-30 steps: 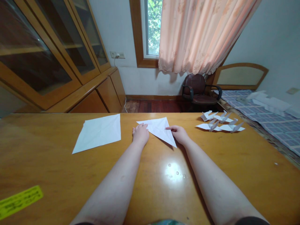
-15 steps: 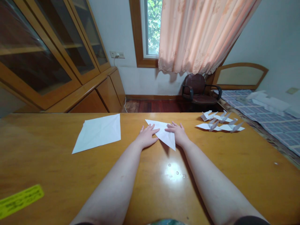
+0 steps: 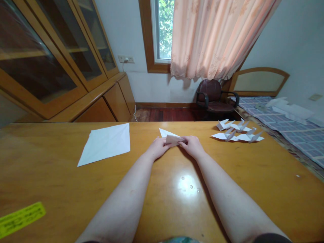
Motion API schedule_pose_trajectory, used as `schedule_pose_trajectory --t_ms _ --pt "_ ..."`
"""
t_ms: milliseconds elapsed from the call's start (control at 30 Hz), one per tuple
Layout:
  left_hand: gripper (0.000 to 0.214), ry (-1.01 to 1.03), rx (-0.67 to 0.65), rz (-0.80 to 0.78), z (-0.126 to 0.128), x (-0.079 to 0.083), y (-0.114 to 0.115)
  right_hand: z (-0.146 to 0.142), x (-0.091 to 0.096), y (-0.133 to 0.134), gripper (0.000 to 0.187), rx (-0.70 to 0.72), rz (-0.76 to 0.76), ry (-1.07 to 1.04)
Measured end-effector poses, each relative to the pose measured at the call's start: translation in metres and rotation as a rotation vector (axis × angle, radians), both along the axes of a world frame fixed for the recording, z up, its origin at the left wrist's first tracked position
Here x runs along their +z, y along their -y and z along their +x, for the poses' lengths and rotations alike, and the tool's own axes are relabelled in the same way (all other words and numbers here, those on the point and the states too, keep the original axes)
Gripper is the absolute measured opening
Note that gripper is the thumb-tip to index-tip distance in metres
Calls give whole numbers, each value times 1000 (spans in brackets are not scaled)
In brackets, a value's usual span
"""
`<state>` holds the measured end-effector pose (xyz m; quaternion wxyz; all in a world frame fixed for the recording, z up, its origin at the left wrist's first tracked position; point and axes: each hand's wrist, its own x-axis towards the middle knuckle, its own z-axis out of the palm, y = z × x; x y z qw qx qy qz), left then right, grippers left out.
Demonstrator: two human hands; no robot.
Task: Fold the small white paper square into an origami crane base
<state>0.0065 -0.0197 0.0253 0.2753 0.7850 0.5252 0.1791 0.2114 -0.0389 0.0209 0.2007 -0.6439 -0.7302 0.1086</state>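
Observation:
Between my two hands is a folded sheet of white paper (image 3: 173,138), its near flap raised and turned away from me, one pointed corner sticking out at the far left. My left hand (image 3: 159,147) grips its left side, thumb toward me and fingers partly behind the paper. At the right end my right hand (image 3: 192,145) pinches the paper between thumb and fingers. Left of my hands a larger, flat white sheet (image 3: 107,143) lies on the table. Several folded white paper cranes (image 3: 238,131) stand in a group to the right.
The wooden table (image 3: 76,202) has a yellow label (image 3: 21,219) at its near left. Beyond the far edge are a glass-door cabinet (image 3: 58,50), a brown armchair (image 3: 215,96), a curtained window and a bed (image 3: 283,114).
The near corner of the paper has been lifted and folded over away from me. My hands went from lying spread on the paper to gripping its two sides.

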Motion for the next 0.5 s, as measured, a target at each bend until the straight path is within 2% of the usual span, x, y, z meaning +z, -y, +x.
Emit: schedule_pose_trajectory --t_ms 33,133,300,433,500 --pt "32 54 -43 -46 0 0 0 0 -1 0 29 -9 -5 -10" --pt "35 108 -28 -110 -3 -1 -2 1 -5 -2 29 -45 -41 -87" --pt "38 128 -77 -59 -6 -6 -6 2 -8 -3 32 -97 -77 -131" --pt "35 44 61 21 -4 -11 -9 1 -6 -3 31 -98 -97 -54" --pt "55 -11 152 61 -4 -13 -10 0 -6 -2 30 -79 -107 -36"
